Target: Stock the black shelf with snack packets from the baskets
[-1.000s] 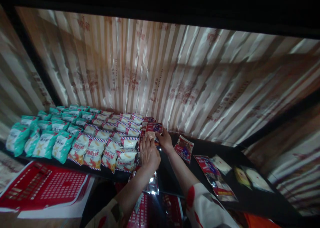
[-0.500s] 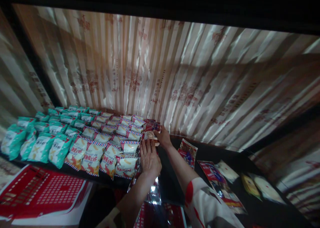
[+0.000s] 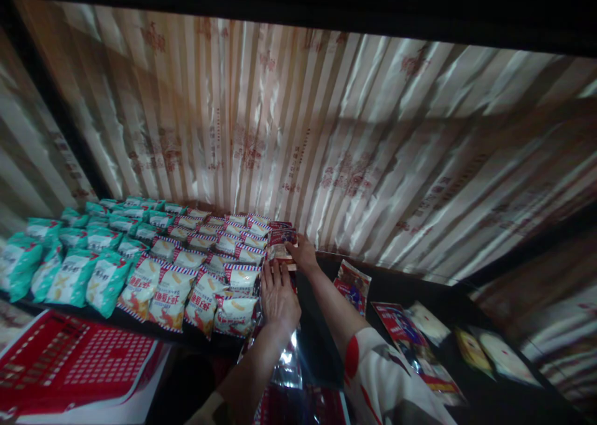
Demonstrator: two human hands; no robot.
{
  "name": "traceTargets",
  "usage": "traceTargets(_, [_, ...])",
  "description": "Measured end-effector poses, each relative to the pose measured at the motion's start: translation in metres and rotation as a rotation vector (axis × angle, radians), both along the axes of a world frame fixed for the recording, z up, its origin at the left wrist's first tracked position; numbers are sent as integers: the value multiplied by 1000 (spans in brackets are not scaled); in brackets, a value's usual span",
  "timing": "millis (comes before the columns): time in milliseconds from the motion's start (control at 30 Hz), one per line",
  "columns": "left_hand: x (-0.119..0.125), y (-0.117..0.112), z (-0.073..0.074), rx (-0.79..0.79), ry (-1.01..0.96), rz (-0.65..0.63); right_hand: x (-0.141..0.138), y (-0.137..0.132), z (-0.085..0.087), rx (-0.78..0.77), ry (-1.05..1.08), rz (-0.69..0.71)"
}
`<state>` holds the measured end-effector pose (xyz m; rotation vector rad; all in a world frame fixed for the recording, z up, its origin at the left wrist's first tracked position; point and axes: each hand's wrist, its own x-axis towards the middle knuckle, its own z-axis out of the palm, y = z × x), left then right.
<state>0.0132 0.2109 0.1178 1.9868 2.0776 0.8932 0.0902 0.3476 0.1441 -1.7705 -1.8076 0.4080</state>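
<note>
My right hand (image 3: 303, 255) grips the right edge of a dark red snack packet (image 3: 278, 252), its thumb on the front. The packet leans near the back of the black shelf, beside the rows of white snack bags. Just in front of it, my left hand (image 3: 281, 299) lies flat with its fingers stretched out against the packet's lower part. What is under the left palm is mostly hidden. To the left stand white bags with red and blue striped edges (image 3: 172, 293). A shiny clear-and-silver packet (image 3: 290, 366) shows below my left wrist.
Several turquoise snack bags (image 3: 108, 282) stand in rows at the far left. A red basket (image 3: 109, 363) sits below the shelf (image 3: 321, 331). On the right lie red packets (image 3: 352, 285), a yellow packet (image 3: 473, 350) and pale packets (image 3: 508, 358). A striped, wrinkled sheet (image 3: 298, 132) hangs behind.
The red packet has tilted back or dropped slightly under my right hand. Both hands otherwise hold nearly the same place, while the view has shifted slightly.
</note>
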Motion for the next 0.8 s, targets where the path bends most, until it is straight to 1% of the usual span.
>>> traceTargets(133, [1, 1, 1, -5, -9, 9, -1, 3, -3, -17, -71, -29])
traceTargets(267, [2, 1, 1, 1, -19, 17, -2, 3, -4, -27, -86, -15])
traceTargets(533, [2, 3, -4, 3, -14, 12, -6, 0, -5, -22, -155, -26])
traceTargets(633, [2, 4, -5, 10, -9, 13, -10, -3, -3, -33, -216, -31])
traceTargets(800, [3, 5, -9, 39, -9, 21, -16, -12, 9, -114, -335, -69])
